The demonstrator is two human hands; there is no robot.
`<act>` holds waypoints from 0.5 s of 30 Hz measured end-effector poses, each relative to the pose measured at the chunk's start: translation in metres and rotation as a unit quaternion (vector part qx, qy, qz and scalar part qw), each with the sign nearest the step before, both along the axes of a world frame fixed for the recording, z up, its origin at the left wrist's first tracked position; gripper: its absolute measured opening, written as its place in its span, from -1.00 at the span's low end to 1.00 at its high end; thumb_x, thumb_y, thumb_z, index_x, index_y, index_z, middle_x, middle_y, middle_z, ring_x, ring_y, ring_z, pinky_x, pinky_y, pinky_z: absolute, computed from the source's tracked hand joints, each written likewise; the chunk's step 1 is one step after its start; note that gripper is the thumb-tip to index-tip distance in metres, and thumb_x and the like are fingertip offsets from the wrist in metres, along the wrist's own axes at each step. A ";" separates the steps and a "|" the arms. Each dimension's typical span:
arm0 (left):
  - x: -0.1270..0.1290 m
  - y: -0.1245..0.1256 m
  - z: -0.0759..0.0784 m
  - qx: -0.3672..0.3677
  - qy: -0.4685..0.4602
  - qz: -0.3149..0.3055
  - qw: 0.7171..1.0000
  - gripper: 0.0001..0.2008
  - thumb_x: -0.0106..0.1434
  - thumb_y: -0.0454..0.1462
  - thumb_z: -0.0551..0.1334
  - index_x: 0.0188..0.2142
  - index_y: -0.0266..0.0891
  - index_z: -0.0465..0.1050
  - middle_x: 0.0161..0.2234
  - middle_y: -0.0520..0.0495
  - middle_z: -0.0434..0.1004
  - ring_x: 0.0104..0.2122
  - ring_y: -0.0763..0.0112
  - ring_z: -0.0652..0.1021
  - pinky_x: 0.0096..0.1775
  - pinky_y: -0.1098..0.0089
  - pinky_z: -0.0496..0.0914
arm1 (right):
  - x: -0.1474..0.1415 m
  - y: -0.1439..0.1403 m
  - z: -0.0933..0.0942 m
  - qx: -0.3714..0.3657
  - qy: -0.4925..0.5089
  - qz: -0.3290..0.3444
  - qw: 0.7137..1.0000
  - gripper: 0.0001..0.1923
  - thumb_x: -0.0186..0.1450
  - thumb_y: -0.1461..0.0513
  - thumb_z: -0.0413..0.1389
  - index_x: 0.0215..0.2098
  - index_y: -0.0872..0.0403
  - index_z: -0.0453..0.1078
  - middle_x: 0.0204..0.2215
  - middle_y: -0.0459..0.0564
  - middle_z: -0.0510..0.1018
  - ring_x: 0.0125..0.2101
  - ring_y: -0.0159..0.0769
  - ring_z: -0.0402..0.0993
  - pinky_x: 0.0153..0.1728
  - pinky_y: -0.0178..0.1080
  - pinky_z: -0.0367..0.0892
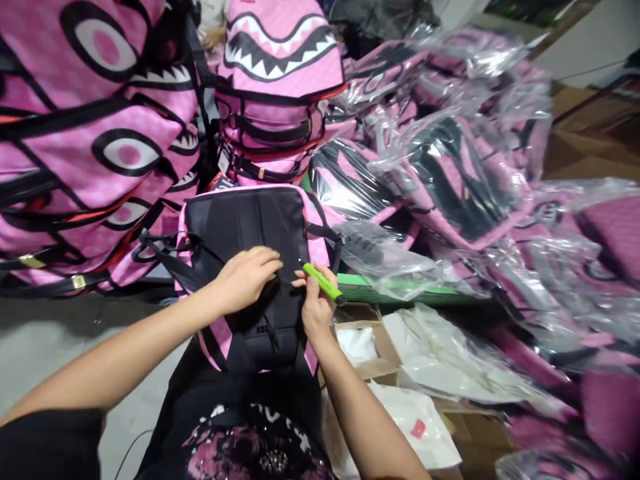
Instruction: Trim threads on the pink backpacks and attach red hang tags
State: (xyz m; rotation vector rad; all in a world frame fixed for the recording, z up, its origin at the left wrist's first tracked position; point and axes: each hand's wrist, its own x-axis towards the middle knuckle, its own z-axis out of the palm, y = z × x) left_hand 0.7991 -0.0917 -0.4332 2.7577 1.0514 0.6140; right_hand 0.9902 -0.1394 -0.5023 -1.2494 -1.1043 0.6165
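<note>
Pink backpack (pixel 250 267) lying black back-panel up on lap, slim green marker (pixel 323 282) tilted at its right edge

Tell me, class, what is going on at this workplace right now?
A person has a pink backpack lying with its black back panel up on their lap. The left hand presses on the panel, while the right hand holds a green tool at its edge. More pink backpacks are stacked behind, and bagged ones are piled to the right.

Grey floor (pixel 45 340) lies at the left. Brown cardboard boxes (pixel 590 143) stand at the right. A pale wall (pixel 590 47) rises behind them.
</note>
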 end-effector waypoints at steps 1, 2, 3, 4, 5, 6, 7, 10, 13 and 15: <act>0.018 0.021 -0.003 0.031 0.027 -0.011 0.999 -0.71 0.38 -0.33 0.10 0.05 -0.26 0.44 0.13 -0.20 0.47 0.17 0.16 0.41 0.07 0.17 0.37 | 0.002 0.006 -0.002 0.004 0.004 -0.015 1.000 -0.67 0.42 0.05 0.05 0.04 0.08 0.25 -0.24 0.02 0.60 -0.39 -0.33 0.57 -0.20 -0.14 0.48; 0.033 0.040 -0.006 0.055 0.060 -0.024 0.996 -0.71 0.35 -0.32 0.15 0.05 -0.28 0.44 0.14 -0.22 0.46 0.20 0.11 0.38 0.13 0.11 0.32 | 0.004 0.010 -0.004 0.003 0.004 -0.028 1.000 -0.67 0.42 0.05 0.04 0.03 0.08 0.25 -0.22 0.03 0.59 -0.38 -0.33 0.57 -0.19 -0.14 0.48; 0.047 0.057 -0.007 0.071 0.097 -0.038 0.992 -0.70 0.32 -0.28 0.22 0.03 -0.31 0.45 0.11 -0.25 0.47 0.19 0.07 0.38 0.18 0.06 0.26 | 0.007 0.013 -0.007 -0.004 0.002 -0.038 0.999 -0.68 0.42 0.06 0.04 0.02 0.08 0.26 -0.21 0.04 0.57 -0.38 -0.34 0.56 -0.19 -0.14 0.48; 0.058 0.070 -0.008 0.081 0.134 -0.052 0.986 -0.66 0.26 -0.22 0.29 -0.01 -0.34 0.46 0.06 -0.28 0.49 0.15 0.04 0.40 0.20 0.03 0.21 | 0.011 0.014 -0.009 -0.014 -0.001 -0.046 0.999 -0.69 0.42 0.05 0.04 0.00 0.08 0.26 -0.22 0.03 0.56 -0.38 -0.35 0.56 -0.19 -0.15 0.48; 0.066 0.081 -0.007 0.085 0.167 -0.062 0.980 -0.60 0.20 -0.16 0.36 -0.05 -0.37 0.48 -0.02 -0.29 0.52 0.09 0.02 0.43 0.19 0.04 0.20 | 0.014 0.016 -0.011 -0.024 -0.001 -0.052 0.998 -0.69 0.41 0.04 0.05 -0.02 0.08 0.26 -0.24 0.01 0.55 -0.39 -0.36 0.55 -0.21 -0.16 0.48; 0.073 0.088 -0.005 0.083 0.197 -0.065 0.975 -0.53 0.13 -0.10 0.41 -0.08 -0.39 0.48 -0.08 -0.29 0.53 0.03 0.02 0.46 0.15 0.06 0.22 | 0.018 0.017 -0.011 -0.034 0.001 -0.056 0.998 -0.68 0.40 0.03 0.07 -0.04 0.07 0.25 -0.26 -0.02 0.54 -0.40 -0.36 0.54 -0.24 -0.18 0.49; 0.078 0.092 -0.002 0.077 0.225 -0.064 0.969 -0.48 0.07 -0.05 0.44 -0.10 -0.39 0.49 -0.13 -0.28 0.54 -0.01 0.02 0.47 0.11 0.09 0.24 | 0.020 0.019 -0.011 -0.043 0.006 -0.060 0.997 -0.68 0.38 0.02 0.10 -0.07 0.07 0.25 -0.30 -0.05 0.52 -0.41 -0.38 0.53 -0.29 -0.21 0.49; 0.088 0.098 0.005 0.044 0.290 -0.054 0.955 -0.43 0.01 -0.02 0.47 -0.09 -0.35 0.51 -0.18 -0.24 0.55 -0.06 0.04 0.47 0.02 0.16 0.24 | 0.025 0.029 -0.007 -0.061 0.022 -0.081 0.995 -0.66 0.32 -0.01 0.16 -0.16 0.05 0.23 -0.45 -0.17 0.45 -0.52 -0.44 0.44 -0.46 -0.32 0.42; 0.093 0.099 0.005 0.007 0.290 -0.047 0.956 -0.49 0.06 0.00 0.43 -0.14 -0.33 0.54 -0.21 -0.20 0.55 -0.07 0.09 0.46 0.01 0.19 0.22 | 0.026 0.043 -0.001 -0.065 0.017 -0.090 0.994 -0.67 0.32 -0.02 0.15 -0.25 0.05 0.23 -0.55 -0.23 0.38 -0.62 -0.48 0.34 -0.56 -0.37 0.32; 0.095 0.101 0.001 -0.014 0.255 -0.030 0.966 -0.56 0.11 0.00 0.41 -0.19 -0.32 0.56 -0.25 -0.18 0.54 -0.09 0.11 0.46 -0.01 0.20 0.23 | 0.026 0.048 0.002 -0.069 0.013 -0.076 0.995 -0.67 0.33 -0.02 0.11 -0.24 0.07 0.26 -0.59 -0.23 0.37 -0.65 -0.49 0.31 -0.58 -0.38 0.29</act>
